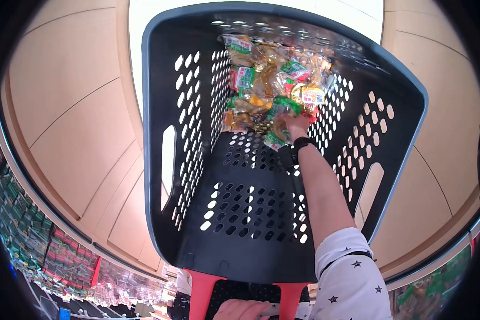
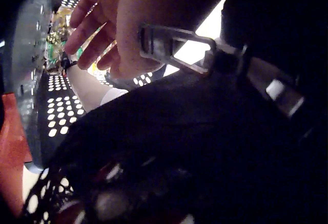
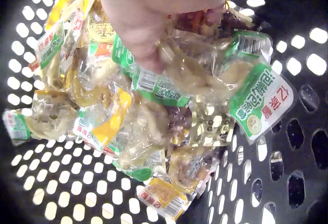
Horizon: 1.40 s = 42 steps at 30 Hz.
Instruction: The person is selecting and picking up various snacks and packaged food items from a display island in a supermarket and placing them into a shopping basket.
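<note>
Deep inside a black shopping basket [image 1: 256, 213], my right hand [image 1: 297, 126] pinches a clear snack packet [image 3: 205, 73] with green and white labels. Its contents look pale brown, like chicken feet. Beneath and around it lies a pile of similar snack packets [image 1: 261, 80] with green, orange and red labels, heaped at the basket's far end. My left hand [image 1: 242, 309] is by the near edge, close to the red handle parts. In the left wrist view its fingers [image 2: 84, 27] are relaxed, with nothing held.
The basket's perforated side wall [image 1: 352, 138] rises close to the right forearm. Two red handle parts [image 1: 205, 288] stand at the near rim. A pale wood-coloured curved surface [image 1: 80, 106] surrounds the basket. Shelves of packaged goods [image 1: 26, 224] are at the lower left.
</note>
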{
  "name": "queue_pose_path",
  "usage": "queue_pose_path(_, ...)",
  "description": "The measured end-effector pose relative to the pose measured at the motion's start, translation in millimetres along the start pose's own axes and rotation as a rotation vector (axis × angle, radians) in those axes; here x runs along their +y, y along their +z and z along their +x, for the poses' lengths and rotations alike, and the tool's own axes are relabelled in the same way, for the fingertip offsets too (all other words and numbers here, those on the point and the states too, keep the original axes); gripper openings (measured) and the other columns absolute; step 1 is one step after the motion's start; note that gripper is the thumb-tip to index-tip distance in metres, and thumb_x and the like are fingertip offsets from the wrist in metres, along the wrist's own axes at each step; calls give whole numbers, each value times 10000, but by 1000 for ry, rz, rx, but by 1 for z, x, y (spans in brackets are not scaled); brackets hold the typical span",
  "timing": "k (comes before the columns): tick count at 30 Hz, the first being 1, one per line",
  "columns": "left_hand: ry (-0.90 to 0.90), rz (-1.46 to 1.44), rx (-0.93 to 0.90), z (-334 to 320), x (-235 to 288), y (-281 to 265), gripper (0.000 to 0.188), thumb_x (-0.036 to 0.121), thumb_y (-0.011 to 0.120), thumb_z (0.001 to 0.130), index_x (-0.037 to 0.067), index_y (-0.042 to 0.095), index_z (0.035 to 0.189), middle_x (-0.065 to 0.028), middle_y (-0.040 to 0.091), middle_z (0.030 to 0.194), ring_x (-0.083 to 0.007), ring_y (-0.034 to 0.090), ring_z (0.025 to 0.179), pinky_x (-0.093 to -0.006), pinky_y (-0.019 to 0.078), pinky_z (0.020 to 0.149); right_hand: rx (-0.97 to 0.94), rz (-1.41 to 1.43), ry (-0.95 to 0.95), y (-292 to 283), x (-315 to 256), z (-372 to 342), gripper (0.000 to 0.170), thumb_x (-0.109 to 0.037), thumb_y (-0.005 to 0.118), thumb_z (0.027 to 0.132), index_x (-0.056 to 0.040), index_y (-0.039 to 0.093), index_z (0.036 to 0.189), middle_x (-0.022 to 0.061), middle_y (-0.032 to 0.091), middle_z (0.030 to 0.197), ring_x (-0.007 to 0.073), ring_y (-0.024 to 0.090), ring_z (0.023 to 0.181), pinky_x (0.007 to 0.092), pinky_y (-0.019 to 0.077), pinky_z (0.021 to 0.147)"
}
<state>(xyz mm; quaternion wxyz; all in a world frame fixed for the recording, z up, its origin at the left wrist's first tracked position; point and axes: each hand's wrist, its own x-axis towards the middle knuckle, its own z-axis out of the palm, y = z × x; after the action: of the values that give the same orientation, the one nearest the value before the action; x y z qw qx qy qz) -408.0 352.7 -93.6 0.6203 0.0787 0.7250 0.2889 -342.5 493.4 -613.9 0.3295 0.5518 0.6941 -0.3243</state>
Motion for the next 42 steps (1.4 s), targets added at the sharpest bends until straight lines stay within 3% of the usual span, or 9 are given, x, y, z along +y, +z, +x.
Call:
queue_pose_path(17, -42, -67, -18, 1, -3, 10, 291, 90, 567, 756, 18, 510, 1032, -151, 534, 936, -323, 503, 865, -380, 394, 783, -509, 882, 250, 24, -19, -40, 475, -161, 673, 650, -18, 487, 1064, 111, 542, 993, 202, 512, 908, 344, 416, 749)
queue_pose_path(22, -32, -128, 4, -3, -6, 3, 253, 99, 552, 786, 25, 521, 1025, -144, 538, 930, -296, 514, 849, -366, 401, 768, -299, 1066, 296, 27, -20, -33, 349, -120, 647, 629, 0, 554, 943, 105, 574, 913, 199, 534, 826, 315, 424, 659)
queue_pose_path(24, -162, -680, -84, -11, -15, -6, 199, 84, 529, 815, 38, 520, 1008, -110, 539, 878, -252, 517, 813, -336, 407, 740, -182, 1013, 108, 22, -21, -33, 107, -42, 585, 637, -23, 583, 743, 71, 587, 770, 172, 546, 710, 271, 424, 641)
queue_pose_path(26, 46, -1490, 421, -18, -26, 2, 176, 38, 501, 827, 40, 497, 1003, -84, 511, 873, -201, 498, 816, -287, 400, 731, -167, 1154, 38, -5, -33, -65, 61, -26, 562, 605, -4, 586, 657, 76, 581, 707, 169, 552, 669, 271, 433, 622)
queue_pose_path(34, 100, -1201, 869, -12, -20, 9, 296, -18, 494, 809, 24, 435, 1097, -78, 484, 988, -188, 473, 908, -292, 387, 814, -1643, 830, -464, -138, -151, -248, 226, -10, 634, 522, -8, 616, 747, 55, 620, 679, 134, 581, 553, 248, 478, 543)
queue_pose_path(36, 39, -908, 1375, 8, -5, 14, 299, 123, 574, 762, 22, 492, 1032, -71, 577, 901, -201, 576, 859, -332, 425, 795, -1981, 634, -736, -166, -172, -303, 384, -81, 707, 567, -14, 547, 909, 24, 602, 758, 103, 581, 652, 238, 488, 580)
queue_pose_path(37, 89, -913, 1110, -10, -8, 12, 381, 8, 495, 818, 25, 387, 1183, -94, 475, 1082, -198, 469, 991, -277, 374, 855, -2121, 672, -834, -172, -175, -328, 414, -112, 705, 607, -23, 508, 960, 25, 583, 774, 107, 569, 679, 236, 477, 575)
queue_pose_path(40, 92, -922, 1010, -39, -25, 13, 408, 44, 504, 822, 30, 366, 1205, -101, 459, 1116, -202, 461, 1017, -291, 378, 863, -2058, 319, -1490, -187, -181, -371, 454, -369, 562, 784, -24, 471, 1065, 177, 451, 920, 242, 471, 835, 310, 391, 723)
queue_pose_path(42, 98, -926, 908, -49, -38, 13, 438, 80, 514, 825, 34, 345, 1227, -108, 443, 1151, -207, 453, 1043, -305, 381, 870, -1626, 597, -1463, -186, -162, -378, 448, -379, 522, 807, -39, 473, 1094, 197, 441, 961, 275, 456, 916, 319, 377, 765)
